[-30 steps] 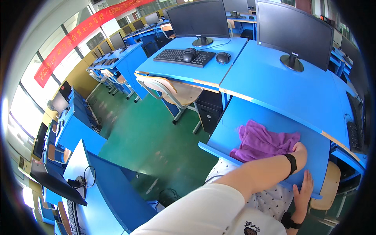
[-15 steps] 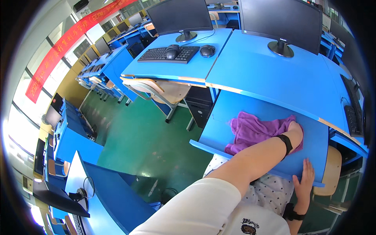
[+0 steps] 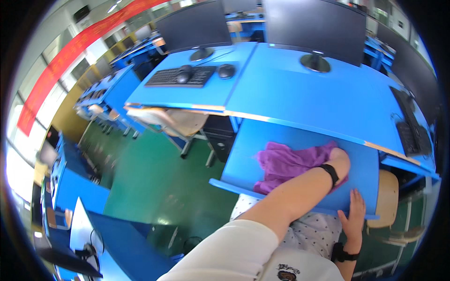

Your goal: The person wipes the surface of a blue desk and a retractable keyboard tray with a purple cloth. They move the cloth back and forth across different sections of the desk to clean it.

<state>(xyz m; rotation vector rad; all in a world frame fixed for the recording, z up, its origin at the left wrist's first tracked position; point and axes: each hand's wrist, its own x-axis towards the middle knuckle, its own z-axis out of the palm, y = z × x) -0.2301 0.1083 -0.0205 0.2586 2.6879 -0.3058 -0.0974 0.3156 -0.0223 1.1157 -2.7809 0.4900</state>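
A crumpled purple cloth (image 3: pixel 290 164) lies on a blue pull-out tray (image 3: pixel 243 145) under the desk edge. My left arm, in a white sleeve with a black band at the wrist, reaches across to the right. My left hand (image 3: pixel 341 158) is bent down into the cloth's right end, its fingers hidden by the hand itself and the folds. Near the tray's front right corner, my right hand (image 3: pixel 355 214) lies palm down with fingers stretched out, over the front lip. It holds nothing, and its wrist also wears a black band.
Two monitors (image 3: pixel 318 25) stand on the blue desk (image 3: pixel 290 93) beyond the tray. A keyboard (image 3: pixel 187 76) and two mice (image 3: pixel 226 71) rest at the left. Wooden chairs (image 3: pixel 383 199) flank the tray, and a black computer tower (image 3: pixel 219 140) stands left of it.
The whole scene has shifted left in view as my head turned slightly. Both hands and the cloth keep about the same places on the tray.
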